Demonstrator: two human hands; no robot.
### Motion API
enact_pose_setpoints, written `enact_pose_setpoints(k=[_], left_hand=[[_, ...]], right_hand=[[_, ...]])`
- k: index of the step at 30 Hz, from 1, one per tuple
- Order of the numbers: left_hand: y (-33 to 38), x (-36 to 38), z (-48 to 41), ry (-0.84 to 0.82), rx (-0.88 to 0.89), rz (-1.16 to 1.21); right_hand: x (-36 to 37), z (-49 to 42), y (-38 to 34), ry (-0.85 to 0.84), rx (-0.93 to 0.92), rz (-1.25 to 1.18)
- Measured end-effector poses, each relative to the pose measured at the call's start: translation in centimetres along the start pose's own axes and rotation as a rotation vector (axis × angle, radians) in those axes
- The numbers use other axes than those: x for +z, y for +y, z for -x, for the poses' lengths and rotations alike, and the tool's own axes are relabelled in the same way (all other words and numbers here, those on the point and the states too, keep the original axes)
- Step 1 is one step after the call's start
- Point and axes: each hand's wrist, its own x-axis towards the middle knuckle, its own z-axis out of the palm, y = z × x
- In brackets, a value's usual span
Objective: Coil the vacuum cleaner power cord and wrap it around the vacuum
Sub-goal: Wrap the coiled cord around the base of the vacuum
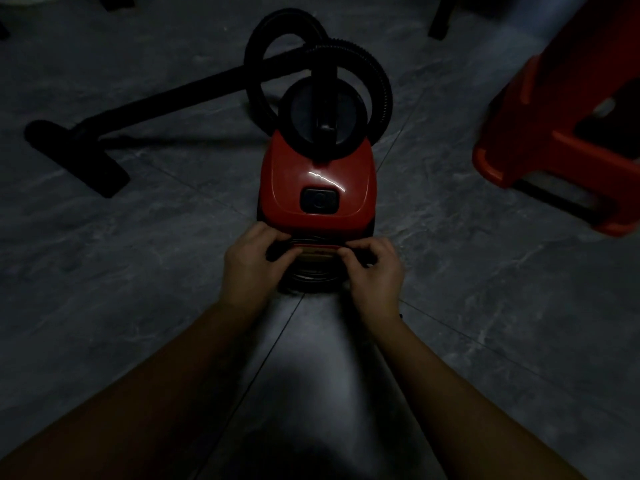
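Smooth black power cord (313,277) lying in round loops against rear of vacuum (317,181). Left hand (251,261) curling round cord strand, right hand (375,268) pinching it opposite. Vacuum body showing glossy, rounded red plastic. Rear label staying too dim for reading. Ribbed black hose (379,77) looping beyond. Grey marbled tile floor (485,306) lying underneath, red plastic stool (554,133) standing right.

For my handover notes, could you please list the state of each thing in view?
Power cord: coiled at the vacuum's near end.
Left hand: grips the cord.
Right hand: pinches the cord.
Vacuum cleaner: standing on the floor.
Hose: looped.
Floor nozzle: lying on the floor.
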Motion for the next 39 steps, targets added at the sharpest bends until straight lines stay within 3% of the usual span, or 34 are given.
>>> enact_pose_setpoints(k=[14,22,39], left_hand=[[-0.1,-0.3,1.1,0.057,0.064,-0.051],[-0.2,-0.4,0.5,-0.008,0.134,-0.122],[0.3,-0.4,0.0,-0.004,0.060,-0.003]], right_hand=[[0.7,1.0,0.2,0.074,-0.030,-0.011],[1.2,0.2,0.3,0.027,-0.003,-0.077],[0.6,-0.9,0.1,-0.035,0.027,-0.063]])
